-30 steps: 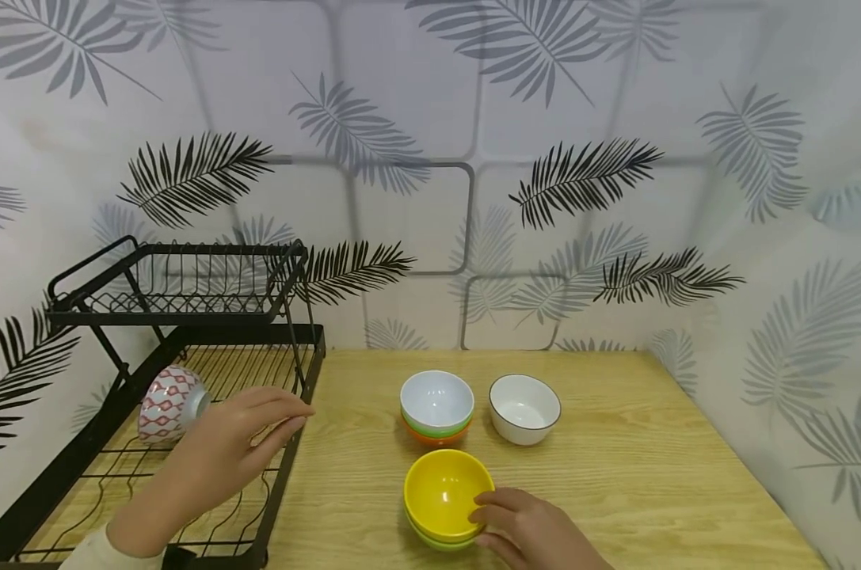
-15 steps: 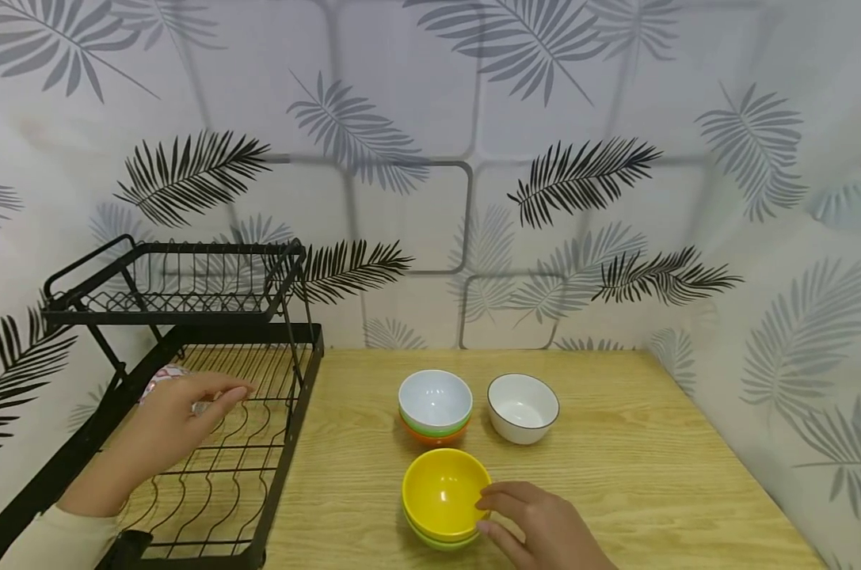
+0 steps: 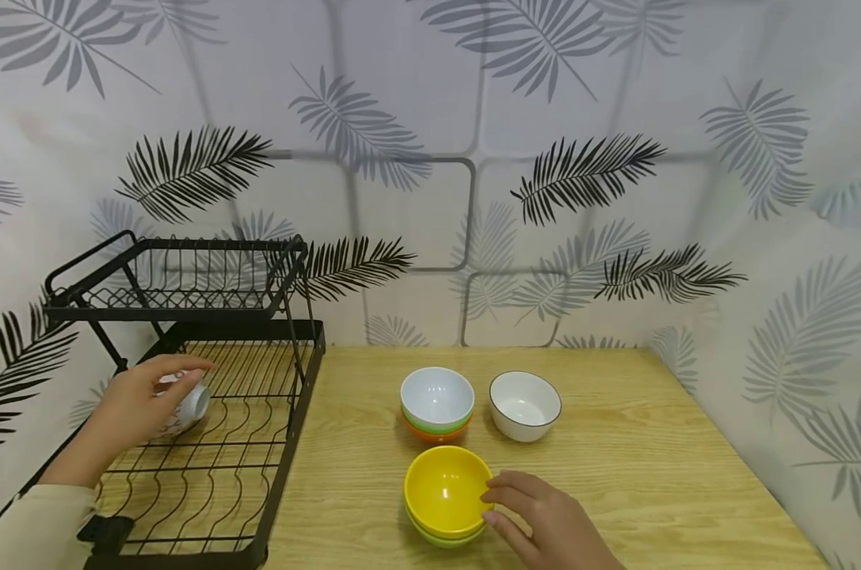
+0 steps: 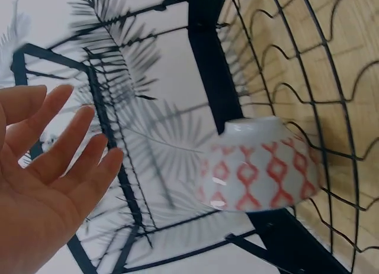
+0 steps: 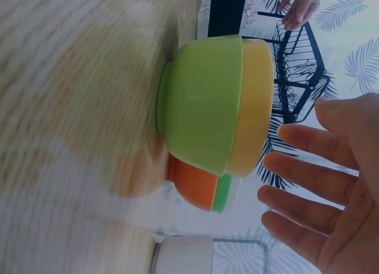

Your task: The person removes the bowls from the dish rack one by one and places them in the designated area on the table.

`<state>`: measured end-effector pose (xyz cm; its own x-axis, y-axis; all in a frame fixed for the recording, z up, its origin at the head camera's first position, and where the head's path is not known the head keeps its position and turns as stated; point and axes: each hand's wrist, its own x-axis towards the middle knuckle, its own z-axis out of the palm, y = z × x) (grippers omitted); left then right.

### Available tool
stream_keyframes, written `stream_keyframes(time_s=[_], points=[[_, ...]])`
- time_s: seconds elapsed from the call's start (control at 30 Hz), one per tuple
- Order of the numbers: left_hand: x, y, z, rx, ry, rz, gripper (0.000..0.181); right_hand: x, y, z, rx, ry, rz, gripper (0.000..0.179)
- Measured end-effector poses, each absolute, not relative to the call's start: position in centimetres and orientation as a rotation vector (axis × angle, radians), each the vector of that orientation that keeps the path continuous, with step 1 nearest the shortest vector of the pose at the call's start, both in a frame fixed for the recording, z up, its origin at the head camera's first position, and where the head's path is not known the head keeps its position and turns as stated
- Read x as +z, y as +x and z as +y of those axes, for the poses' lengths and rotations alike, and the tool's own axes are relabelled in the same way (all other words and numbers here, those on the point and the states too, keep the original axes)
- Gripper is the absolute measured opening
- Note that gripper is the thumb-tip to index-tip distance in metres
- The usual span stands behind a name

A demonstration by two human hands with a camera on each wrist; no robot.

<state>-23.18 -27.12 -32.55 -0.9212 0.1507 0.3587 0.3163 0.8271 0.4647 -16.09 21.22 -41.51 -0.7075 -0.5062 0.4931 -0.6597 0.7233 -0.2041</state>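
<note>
My left hand [image 3: 134, 404] hovers over the lower tier of the dish rack and partly hides a white bowl with a red pattern [image 3: 191, 412]. In the left wrist view the patterned bowl [image 4: 260, 173] leans on its side on the wires, apart from the hand's loosely bent fingers [image 4: 65, 147]. My right hand [image 3: 544, 518] is beside a yellow bowl [image 3: 444, 487], which is nested in a light green bowl [image 3: 447, 541] on the table. Seen from the right wrist, loosely extended fingers [image 5: 314, 173] stand just off the yellow rim [image 5: 256, 108], holding nothing.
The black two-tier dish rack [image 3: 287, 443] fills the left side, its upper basket [image 3: 166, 315] above the back part. Farther back on the wooden table [image 3: 630, 475] are a white bowl [image 3: 437, 397] stacked in green and orange ones, and a dark-rimmed white bowl [image 3: 523, 405].
My left hand has moved left across the rack, from near its right edge to over the patterned bowl. My right hand has drawn back slightly from the yellow rim; the bowls stay put.
</note>
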Motion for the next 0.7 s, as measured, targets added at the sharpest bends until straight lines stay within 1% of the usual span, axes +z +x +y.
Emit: stream_keyframes(time_s=[0.1,0.27,0.43,0.53,0.7], points=[[-32.8,-23.5,-27.7,-0.762,-0.312,-2.700,0.035,-41.5,-16.1,21.3,0.527,0.878,-2.537,0.017],[-33.4,-24.2,-28.4,-0.760,-0.238,-2.774,0.048,-41.6,-16.0,21.4,0.550,0.826,-2.570,0.016],[-34.3,-24.7,-29.2,-0.798,-0.171,-2.778,0.056,-41.9,-16.2,21.5,0.547,0.819,-2.559,0.017],[-34.8,-24.9,-29.7,-0.843,-0.147,-2.787,0.060,-42.1,-16.2,21.5,0.549,0.822,-2.551,0.025],[-35.5,-25.0,-30.4,-0.973,-0.096,-2.810,0.064,-42.2,-16.2,21.7,0.568,0.811,-2.548,0.047]])
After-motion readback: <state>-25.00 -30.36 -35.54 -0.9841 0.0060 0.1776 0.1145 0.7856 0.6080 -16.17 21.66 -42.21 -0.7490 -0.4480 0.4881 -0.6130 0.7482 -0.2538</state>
